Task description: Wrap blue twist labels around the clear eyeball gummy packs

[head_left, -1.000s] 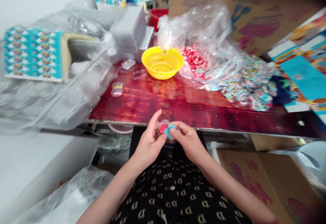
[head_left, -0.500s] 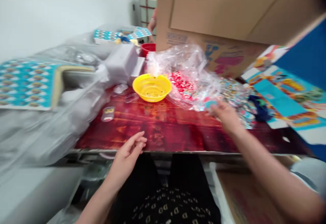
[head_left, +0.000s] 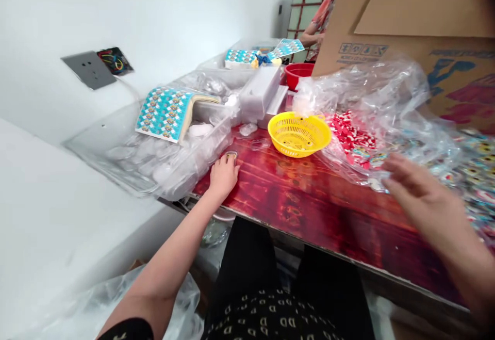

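Observation:
My left hand [head_left: 224, 177] reaches to the table's left part, fingers curled down over a small clear plastic case [head_left: 231, 154] with a yellow print. Most of that case is hidden under the fingertips. My right hand [head_left: 425, 190], smeared by motion, hovers at the near edge of a clear plastic bag [head_left: 390, 87]; its thumb and fingers look apart, with nothing visible between them. Red-and-white small pieces [head_left: 353, 136] lie in the bag. Beyond my left hand stands a yellow plastic basket [head_left: 299, 136] with a few tiny bits inside.
A clear bin [head_left: 154, 175] of plastic parts, with a blue patterned sheet stack [head_left: 166, 113] on it, stands at the left. A big cardboard box [head_left: 406, 46] rises behind the bag. Small printed pieces [head_left: 479, 164] are heaped at the right. Another person's arm [head_left: 311, 38] shows behind the box.
The view has swung left. My left hand has moved forward from the table's front edge onto the clear case. A light-blue piece at my right fingertips no longer shows there.

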A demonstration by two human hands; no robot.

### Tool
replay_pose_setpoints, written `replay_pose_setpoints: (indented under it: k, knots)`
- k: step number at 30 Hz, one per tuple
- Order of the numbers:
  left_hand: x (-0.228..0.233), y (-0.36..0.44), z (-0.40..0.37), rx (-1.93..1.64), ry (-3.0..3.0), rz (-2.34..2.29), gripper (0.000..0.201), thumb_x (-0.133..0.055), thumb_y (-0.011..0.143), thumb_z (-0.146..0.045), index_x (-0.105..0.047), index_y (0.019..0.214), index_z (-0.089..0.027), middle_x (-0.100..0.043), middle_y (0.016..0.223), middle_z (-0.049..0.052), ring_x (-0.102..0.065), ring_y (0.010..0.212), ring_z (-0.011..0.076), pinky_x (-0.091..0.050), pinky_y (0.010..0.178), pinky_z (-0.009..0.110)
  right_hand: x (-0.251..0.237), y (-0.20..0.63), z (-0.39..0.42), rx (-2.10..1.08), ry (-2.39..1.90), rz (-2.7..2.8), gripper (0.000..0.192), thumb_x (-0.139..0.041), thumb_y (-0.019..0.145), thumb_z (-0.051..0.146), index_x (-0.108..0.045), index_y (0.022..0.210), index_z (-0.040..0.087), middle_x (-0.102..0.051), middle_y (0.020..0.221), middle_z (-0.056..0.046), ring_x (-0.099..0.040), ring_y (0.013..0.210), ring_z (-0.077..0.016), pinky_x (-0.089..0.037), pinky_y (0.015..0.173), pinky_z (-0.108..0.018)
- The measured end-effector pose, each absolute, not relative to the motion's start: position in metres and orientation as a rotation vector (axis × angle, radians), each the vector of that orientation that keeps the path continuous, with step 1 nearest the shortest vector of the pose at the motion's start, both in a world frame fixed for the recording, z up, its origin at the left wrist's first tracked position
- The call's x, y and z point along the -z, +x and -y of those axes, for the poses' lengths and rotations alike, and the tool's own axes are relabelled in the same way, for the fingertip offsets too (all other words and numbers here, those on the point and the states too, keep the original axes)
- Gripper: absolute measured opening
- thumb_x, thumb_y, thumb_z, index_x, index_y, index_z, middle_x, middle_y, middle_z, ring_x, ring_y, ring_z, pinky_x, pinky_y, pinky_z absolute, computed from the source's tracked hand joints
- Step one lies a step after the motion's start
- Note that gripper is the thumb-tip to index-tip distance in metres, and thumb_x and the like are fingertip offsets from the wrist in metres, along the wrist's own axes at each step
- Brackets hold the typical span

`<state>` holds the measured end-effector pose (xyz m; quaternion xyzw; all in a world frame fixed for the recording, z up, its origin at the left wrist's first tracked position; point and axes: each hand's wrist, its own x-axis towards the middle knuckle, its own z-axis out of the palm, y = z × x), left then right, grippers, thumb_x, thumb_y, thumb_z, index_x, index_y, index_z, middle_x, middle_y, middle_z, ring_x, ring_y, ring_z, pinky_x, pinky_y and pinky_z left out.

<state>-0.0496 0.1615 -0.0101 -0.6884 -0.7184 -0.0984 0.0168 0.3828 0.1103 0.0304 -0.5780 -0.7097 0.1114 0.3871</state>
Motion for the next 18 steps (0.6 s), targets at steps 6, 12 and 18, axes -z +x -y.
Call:
replay_pose_setpoints:
  k: [6, 12, 18]
  knots:
    - [0.008, -0.05, -0.162, 0.257, -2.252, 2.164, 0.031, -0.046, 0.099, -0.019, -0.065, 0.121, -0.01, -0.063, 0.13, 0.019, -0.059, 0.116, 0.0308, -0.044, 0.105, 0.044, 0.012, 0.321, -0.075, -0.54, -1.369, 1.732, 0.03, -0.061, 0.094, 0.045, -0.075, 0.113, 0.026, -0.069, 0.137, -0.008, -0.064, 0.129, -0.0304, -0.047, 0.117, -0.051]
    - [0.004, 0.002, -0.112, 0.233, -2.564, 1.914, 0.026, -0.053, 0.096, -0.021, -0.066, 0.118, -0.016, -0.065, 0.129, 0.013, -0.059, 0.115, 0.0252, -0.045, 0.104, 0.038, 0.024, 0.284, -0.074, -0.67, -1.25, 1.764, 0.025, -0.062, 0.095, 0.041, -0.079, 0.107, 0.027, -0.074, 0.13, -0.007, -0.071, 0.12, -0.0262, -0.051, 0.113, -0.046]
    - [0.006, 0.048, -0.068, 0.344, -2.921, 1.629, 0.044, -0.054, 0.099, -0.041, -0.059, 0.135, -0.015, -0.054, 0.15, 0.017, -0.058, 0.124, 0.0332, -0.051, 0.102, 0.049, 0.039, 0.276, -0.083, -0.661, -1.193, 1.801, 0.027, -0.062, 0.094, 0.044, -0.08, 0.106, 0.027, -0.075, 0.128, -0.007, -0.073, 0.117, -0.0254, -0.052, 0.11, -0.042]
